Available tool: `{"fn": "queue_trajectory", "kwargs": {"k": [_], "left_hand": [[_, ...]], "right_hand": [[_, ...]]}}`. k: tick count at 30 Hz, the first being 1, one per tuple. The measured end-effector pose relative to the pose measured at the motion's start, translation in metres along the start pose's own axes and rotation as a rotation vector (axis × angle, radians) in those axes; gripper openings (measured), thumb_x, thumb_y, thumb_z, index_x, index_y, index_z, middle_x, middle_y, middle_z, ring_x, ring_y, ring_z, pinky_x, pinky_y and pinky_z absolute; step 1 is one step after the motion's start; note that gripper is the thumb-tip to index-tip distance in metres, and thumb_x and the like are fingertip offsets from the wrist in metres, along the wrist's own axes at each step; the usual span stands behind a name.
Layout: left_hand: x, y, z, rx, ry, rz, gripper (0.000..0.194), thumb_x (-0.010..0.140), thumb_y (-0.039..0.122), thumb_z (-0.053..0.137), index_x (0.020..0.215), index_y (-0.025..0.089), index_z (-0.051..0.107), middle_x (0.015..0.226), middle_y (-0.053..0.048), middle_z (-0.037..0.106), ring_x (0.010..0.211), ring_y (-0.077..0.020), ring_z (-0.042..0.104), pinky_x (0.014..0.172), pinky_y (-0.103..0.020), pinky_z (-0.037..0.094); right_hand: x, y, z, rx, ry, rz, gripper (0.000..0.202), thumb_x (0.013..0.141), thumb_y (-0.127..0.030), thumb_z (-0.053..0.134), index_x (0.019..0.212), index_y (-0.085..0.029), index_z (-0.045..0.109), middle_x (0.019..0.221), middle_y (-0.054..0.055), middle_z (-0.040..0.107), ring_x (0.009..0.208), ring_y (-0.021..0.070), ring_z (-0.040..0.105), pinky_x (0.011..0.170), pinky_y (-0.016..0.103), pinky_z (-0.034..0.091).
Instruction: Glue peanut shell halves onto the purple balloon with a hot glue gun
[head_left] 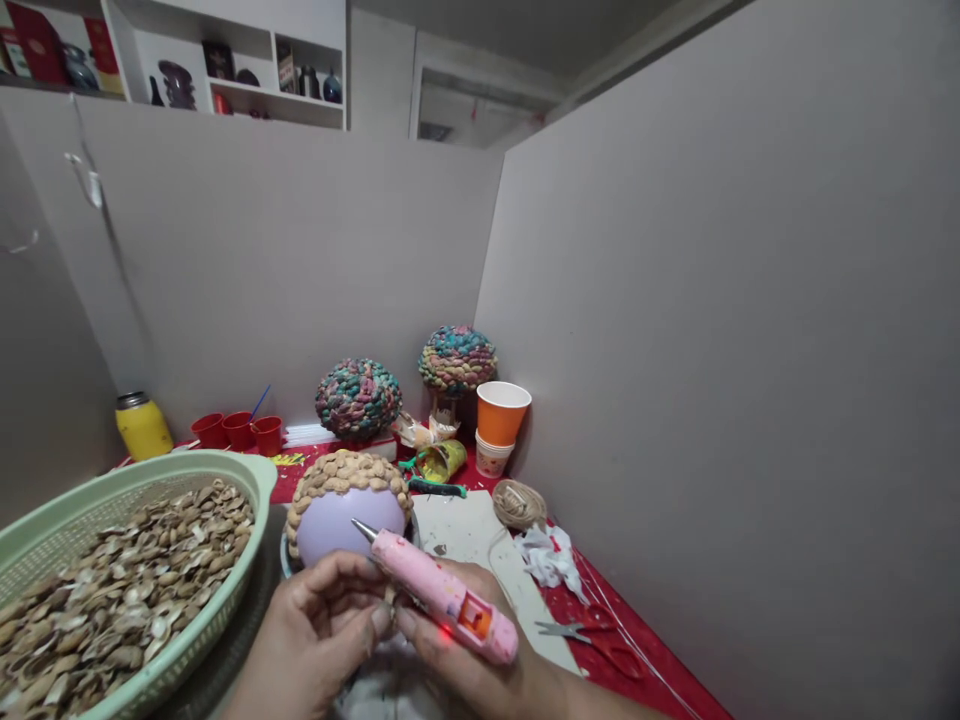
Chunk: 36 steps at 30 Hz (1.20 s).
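Note:
My right hand (pixel 480 640) holds a pink glue pen (pixel 442 592), its metal tip pointing up and left before a purple ball (pixel 345 525). Rows of tan nut shells (pixel 349 472) cover the ball's top and sides, leaving its front smooth. Close beside it, my left hand (pixel 322 625) has thumb and fingers pinched at a small piece of shell (pixel 390 596), which the right fingertips also touch. The ball rests in a bowl, mostly hidden behind my hands.
A green basket (pixel 259 500) of shells stands left. Behind are red cups (pixel 238 430), a yellow jar (pixel 142 425), two colourful shell-covered balls (pixel 358 398) and stacked paper cups (pixel 501 420). Twine (pixel 519 504), white tissue (pixel 551 558) and scissors (pixel 592 635) lie right, beside a wall.

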<state>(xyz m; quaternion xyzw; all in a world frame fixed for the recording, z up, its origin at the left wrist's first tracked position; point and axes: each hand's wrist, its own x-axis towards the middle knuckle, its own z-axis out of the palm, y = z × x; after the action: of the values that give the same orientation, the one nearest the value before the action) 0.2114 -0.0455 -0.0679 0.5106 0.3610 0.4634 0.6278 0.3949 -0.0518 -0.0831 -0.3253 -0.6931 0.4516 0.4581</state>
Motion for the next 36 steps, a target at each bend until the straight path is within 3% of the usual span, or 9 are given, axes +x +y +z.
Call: {"fn": "queue_trajectory", "kwargs": {"k": [10, 14, 21, 33, 36], "left_hand": [[0.004, 0.0, -0.004, -0.013, -0.092, -0.003, 0.026, 0.067, 0.032, 0.086, 0.088, 0.019, 0.075, 0.082, -0.004, 0.073, 0.077, -0.0176, 0.067, 0.074, -0.026, 0.052], [0.008, 0.0, -0.006, -0.062, -0.159, -0.026, 0.031, 0.065, 0.03, 0.088, 0.091, 0.019, 0.074, 0.081, -0.003, 0.073, 0.076, -0.0163, 0.067, 0.072, -0.024, 0.051], [0.007, 0.0, -0.005, -0.054, -0.186, -0.008, 0.033, 0.065, 0.034, 0.087, 0.087, 0.017, 0.071, 0.082, -0.004, 0.074, 0.08, -0.0173, 0.067, 0.073, -0.024, 0.049], [0.003, -0.01, 0.002, -0.153, -0.04, -0.025, 0.046, 0.055, 0.035, 0.093, 0.087, 0.017, 0.066, 0.079, -0.005, 0.072, 0.074, -0.0181, 0.067, 0.07, -0.026, 0.05], [0.004, -0.009, 0.003, -0.154, 0.026, -0.002, 0.043, 0.054, 0.033, 0.093, 0.082, 0.017, 0.063, 0.075, -0.003, 0.072, 0.07, -0.016, 0.066, 0.067, -0.024, 0.05]], "right_hand": [[0.003, 0.008, -0.003, -0.108, -0.024, -0.078, 0.029, 0.086, -0.046, 0.061, 0.076, -0.019, 0.057, 0.072, 0.001, 0.05, 0.064, 0.0155, 0.046, 0.062, 0.027, 0.047], [0.004, 0.012, -0.004, -0.191, -0.037, -0.113, 0.026, 0.089, -0.042, 0.054, 0.076, -0.02, 0.052, 0.07, 0.0, 0.048, 0.062, 0.0144, 0.046, 0.06, 0.025, 0.045], [0.008, 0.025, -0.008, -0.379, -0.019, -0.324, 0.023, 0.085, -0.036, 0.051, 0.072, -0.022, 0.038, 0.065, -0.004, 0.042, 0.054, 0.0111, 0.039, 0.053, 0.023, 0.037], [0.01, 0.023, -0.01, -0.49, -0.04, -0.456, 0.023, 0.089, -0.038, 0.045, 0.074, -0.023, 0.035, 0.066, -0.004, 0.043, 0.053, 0.0109, 0.042, 0.051, 0.021, 0.036], [0.014, 0.033, -0.007, -0.493, 0.025, -0.585, 0.031, 0.094, -0.047, 0.041, 0.074, -0.023, 0.037, 0.063, -0.003, 0.043, 0.05, 0.0114, 0.041, 0.048, 0.022, 0.035]]}}
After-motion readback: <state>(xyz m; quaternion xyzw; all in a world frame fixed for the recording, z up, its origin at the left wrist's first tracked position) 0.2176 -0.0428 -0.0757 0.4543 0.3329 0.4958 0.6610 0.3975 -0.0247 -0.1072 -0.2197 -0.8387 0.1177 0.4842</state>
